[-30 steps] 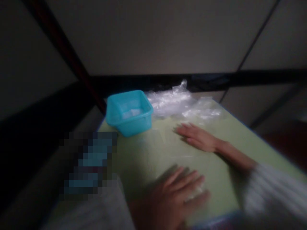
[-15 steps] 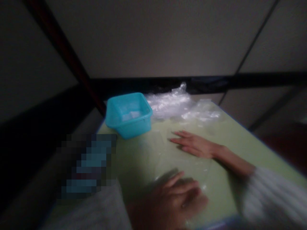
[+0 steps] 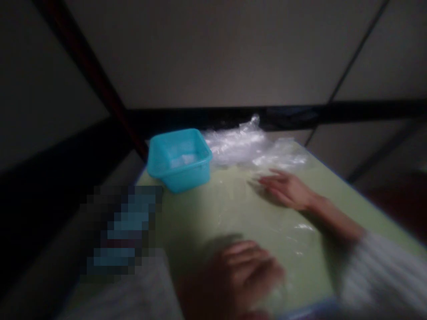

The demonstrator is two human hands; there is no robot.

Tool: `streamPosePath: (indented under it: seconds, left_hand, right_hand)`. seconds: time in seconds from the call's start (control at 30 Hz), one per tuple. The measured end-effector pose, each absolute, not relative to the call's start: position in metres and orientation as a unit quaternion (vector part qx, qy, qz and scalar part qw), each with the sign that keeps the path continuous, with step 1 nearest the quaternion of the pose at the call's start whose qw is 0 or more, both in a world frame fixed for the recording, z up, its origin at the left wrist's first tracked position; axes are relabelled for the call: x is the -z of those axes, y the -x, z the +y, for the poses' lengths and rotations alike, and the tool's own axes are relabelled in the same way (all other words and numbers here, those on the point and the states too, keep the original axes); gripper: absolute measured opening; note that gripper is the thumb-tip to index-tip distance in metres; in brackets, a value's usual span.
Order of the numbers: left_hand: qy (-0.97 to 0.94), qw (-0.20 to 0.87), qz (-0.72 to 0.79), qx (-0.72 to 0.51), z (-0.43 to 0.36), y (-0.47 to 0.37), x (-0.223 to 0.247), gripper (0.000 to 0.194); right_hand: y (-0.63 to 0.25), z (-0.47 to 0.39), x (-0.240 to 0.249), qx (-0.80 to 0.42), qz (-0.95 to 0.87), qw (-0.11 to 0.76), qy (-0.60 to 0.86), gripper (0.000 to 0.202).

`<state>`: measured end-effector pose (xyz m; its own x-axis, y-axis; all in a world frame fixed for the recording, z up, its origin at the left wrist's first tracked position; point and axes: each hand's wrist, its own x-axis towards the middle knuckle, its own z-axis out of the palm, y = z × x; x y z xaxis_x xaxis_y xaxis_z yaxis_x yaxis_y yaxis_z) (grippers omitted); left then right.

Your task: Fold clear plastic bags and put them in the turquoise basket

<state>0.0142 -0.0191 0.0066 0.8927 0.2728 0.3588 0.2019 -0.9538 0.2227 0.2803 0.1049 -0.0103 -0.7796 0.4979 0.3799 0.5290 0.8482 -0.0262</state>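
The blue tub (image 3: 187, 178) stands on the green table (image 3: 333, 189), with something whitish (image 3: 183, 160) lying on its floor, too blurred to make out. A thin clear sheet (image 3: 267, 222) lies on the tabletop to the right of the tub and nearer the viewer; it shows mostly by its glints, and its outline is hard to follow. The right hand (image 3: 287, 191) is over the far part of this sheet, to the right of the tub and a little nearer than it, palm down, fingers stretched toward the tub and slightly bent, with nothing seen in its grasp; whether the fingertips touch the sheet cannot be told. The left hand (image 3: 248, 275) is well nearer the viewer than the tub and to its right, over the near part of the sheet, its fingers curled and smeared by blur, so I cannot tell whether they pinch the plastic. A crumpled heap (image 3: 236, 144) of clear plastic lies just beside the tub, on its right and far side, in front of the wall (image 3: 216, 53). A pixelated patch (image 3: 130, 222) sits nearer than the tub and to its left, its content hidden.
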Motion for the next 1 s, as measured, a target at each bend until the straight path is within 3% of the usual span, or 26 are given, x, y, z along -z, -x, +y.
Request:
streamPosePath:
  seconds: [0.17,0.5,0.67,1.0]
  left_hand:
    - [-0.936,-0.012,0.293,-0.196,-0.008,-0.011,0.000,0.039]
    - [-0.907,-0.095,0.391,-0.124,0.010,-0.002,0.006,0.043]
    - [-0.911,-0.058,0.390,-0.120,0.008,-0.003,0.007,0.047]
    - [-0.959,0.114,0.258,-0.036,-0.004,-0.002,0.011,0.068]
  right_hand:
    - [-0.279,0.102,0.009,0.030,-0.940,0.195,0.278,0.040]
    - [-0.276,0.098,0.002,0.000,-0.941,0.167,0.293,0.040]
    - [-0.273,0.090,-0.005,0.021,-0.947,0.188,0.259,0.042]
    - [-0.270,0.089,-0.004,0.048,-0.948,0.191,0.250,0.045]
